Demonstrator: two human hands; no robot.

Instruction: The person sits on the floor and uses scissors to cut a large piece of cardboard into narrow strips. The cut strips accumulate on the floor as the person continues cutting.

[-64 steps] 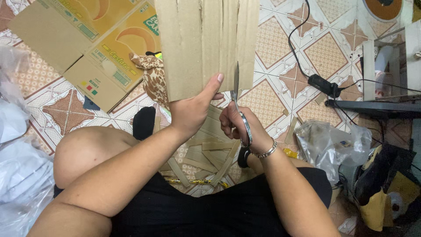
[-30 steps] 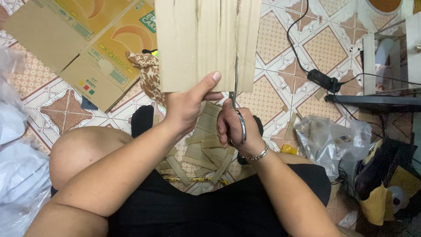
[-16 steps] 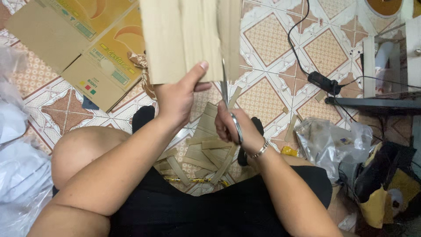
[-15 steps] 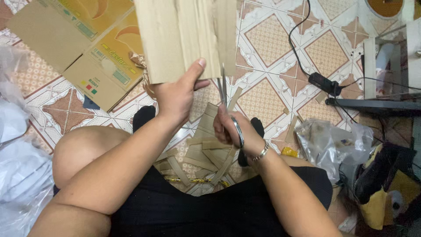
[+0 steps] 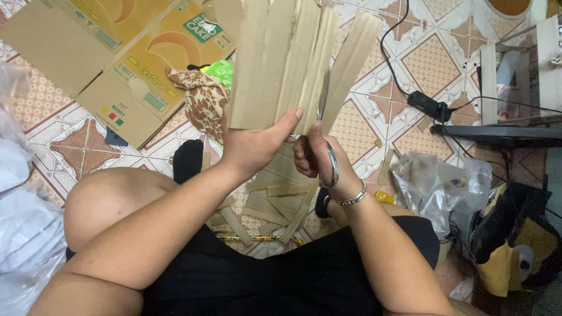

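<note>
Two hands: left hand [image 5: 252, 146] pinches the cardboard sheet's [image 5: 275, 64] lower edge, right hand [image 5: 319, 161] grips scissors [image 5: 328, 134].

A home floor used as an informal craft or recycling spot, seen from above by a seated person. The patterned ceramic floor tiles [image 5: 436, 55], cream with brown diamond motifs, suggest a house rather than a workshop. A flattened yellow and brown cardboard box [image 5: 117, 52] lies on the tiles beside a crumpled brown floral cloth [image 5: 202, 99]. Cut cardboard strips [image 5: 269, 205] litter the floor. A black power cable with adapter [image 5: 428, 105], crinkled clear plastic bags [image 5: 439, 184] and white plastic sacks [image 5: 23, 228] crowd the edges.
</note>
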